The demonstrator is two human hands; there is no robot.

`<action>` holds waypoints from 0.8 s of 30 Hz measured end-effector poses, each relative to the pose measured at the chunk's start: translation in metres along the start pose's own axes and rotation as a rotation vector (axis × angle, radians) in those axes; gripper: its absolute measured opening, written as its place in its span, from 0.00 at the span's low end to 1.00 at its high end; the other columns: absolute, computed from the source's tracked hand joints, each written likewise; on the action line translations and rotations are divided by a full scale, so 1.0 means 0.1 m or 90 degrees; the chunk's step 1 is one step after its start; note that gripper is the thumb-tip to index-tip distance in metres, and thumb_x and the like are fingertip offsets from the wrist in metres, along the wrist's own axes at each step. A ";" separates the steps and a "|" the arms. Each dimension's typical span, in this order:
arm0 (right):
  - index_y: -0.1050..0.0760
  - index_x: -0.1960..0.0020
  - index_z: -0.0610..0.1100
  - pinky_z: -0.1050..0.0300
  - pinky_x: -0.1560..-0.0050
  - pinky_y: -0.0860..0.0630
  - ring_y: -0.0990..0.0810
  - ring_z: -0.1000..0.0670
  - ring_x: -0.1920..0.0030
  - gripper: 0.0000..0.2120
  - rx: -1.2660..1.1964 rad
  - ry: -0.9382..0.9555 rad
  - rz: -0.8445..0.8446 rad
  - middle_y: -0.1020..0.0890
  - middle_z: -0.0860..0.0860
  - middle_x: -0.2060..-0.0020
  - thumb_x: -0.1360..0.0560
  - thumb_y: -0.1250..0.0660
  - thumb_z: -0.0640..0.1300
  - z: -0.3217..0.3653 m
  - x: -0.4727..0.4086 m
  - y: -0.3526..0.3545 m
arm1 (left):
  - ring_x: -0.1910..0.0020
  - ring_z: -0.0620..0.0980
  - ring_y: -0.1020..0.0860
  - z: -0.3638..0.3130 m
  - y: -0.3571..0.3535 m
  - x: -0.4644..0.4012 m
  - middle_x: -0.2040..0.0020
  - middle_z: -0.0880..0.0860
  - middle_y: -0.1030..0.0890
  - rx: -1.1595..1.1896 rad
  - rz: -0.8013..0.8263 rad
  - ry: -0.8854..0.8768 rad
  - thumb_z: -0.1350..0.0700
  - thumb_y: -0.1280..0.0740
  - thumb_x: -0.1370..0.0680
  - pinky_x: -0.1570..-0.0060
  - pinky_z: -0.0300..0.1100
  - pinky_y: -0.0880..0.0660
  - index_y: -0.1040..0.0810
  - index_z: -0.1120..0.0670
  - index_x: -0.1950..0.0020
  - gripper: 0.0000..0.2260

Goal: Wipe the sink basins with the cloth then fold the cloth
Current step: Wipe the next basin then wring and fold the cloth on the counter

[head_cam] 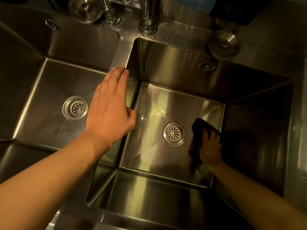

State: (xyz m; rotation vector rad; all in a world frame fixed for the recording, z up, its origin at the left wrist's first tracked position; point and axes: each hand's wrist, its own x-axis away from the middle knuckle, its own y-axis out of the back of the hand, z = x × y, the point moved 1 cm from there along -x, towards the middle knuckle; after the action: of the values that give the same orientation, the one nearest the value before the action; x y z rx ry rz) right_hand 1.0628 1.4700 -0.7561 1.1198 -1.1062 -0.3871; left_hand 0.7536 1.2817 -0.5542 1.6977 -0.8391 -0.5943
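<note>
From the head view I'd say we're mid-wipe in the right stainless steel sink basin [166,155]. To do this well I'd keep the dark crumpled cloth [196,138] flat and overlap strokes around the round metal drain strainer [174,133]. My right hand [210,148] presses spread fingers onto the cloth. My left hand [108,112] rests flat, fingers together, on the steel divider ridge [120,55].
</note>
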 end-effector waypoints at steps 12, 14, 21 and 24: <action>0.20 0.50 0.48 0.63 0.69 0.25 0.19 0.54 0.64 0.08 -0.702 0.069 0.234 0.18 0.55 0.63 0.25 0.36 0.40 1.66 0.11 0.06 | 0.17 0.55 0.45 0.02 0.00 0.00 0.18 0.57 0.40 0.009 -0.002 0.001 0.53 0.29 0.30 0.19 0.54 0.42 0.42 0.59 0.17 0.43; 0.19 0.46 0.45 0.61 0.59 0.23 0.17 0.50 0.54 0.11 -0.524 0.043 0.065 0.17 0.51 0.52 0.26 0.34 0.36 1.63 -0.04 0.11 | 0.17 0.55 0.45 0.02 0.00 0.00 0.18 0.57 0.41 0.012 -0.001 0.001 0.53 0.30 0.30 0.19 0.54 0.42 0.42 0.59 0.17 0.42; 0.44 0.21 0.54 0.34 0.23 0.49 0.49 0.41 0.19 0.36 -0.145 0.352 0.002 0.46 0.49 0.20 0.26 0.40 0.64 1.80 0.18 -0.14 | 0.17 0.55 0.45 0.00 0.00 0.00 0.18 0.57 0.40 0.022 -0.009 0.004 0.53 0.32 0.30 0.19 0.54 0.42 0.41 0.59 0.18 0.41; 0.54 0.17 0.51 0.26 0.24 0.58 0.65 0.34 0.20 0.47 0.044 0.416 0.105 0.61 0.44 0.19 0.27 0.40 0.71 2.07 0.19 -0.38 | 0.17 0.55 0.45 0.00 0.00 0.00 0.18 0.56 0.40 0.021 -0.006 0.007 0.53 0.32 0.30 0.18 0.53 0.43 0.42 0.59 0.17 0.42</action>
State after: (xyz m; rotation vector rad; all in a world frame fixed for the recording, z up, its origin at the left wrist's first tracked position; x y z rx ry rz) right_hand 0.9043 1.3320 -0.7775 1.0939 -0.6248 0.1485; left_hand 0.7538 1.2816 -0.5537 1.7336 -0.8379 -0.5807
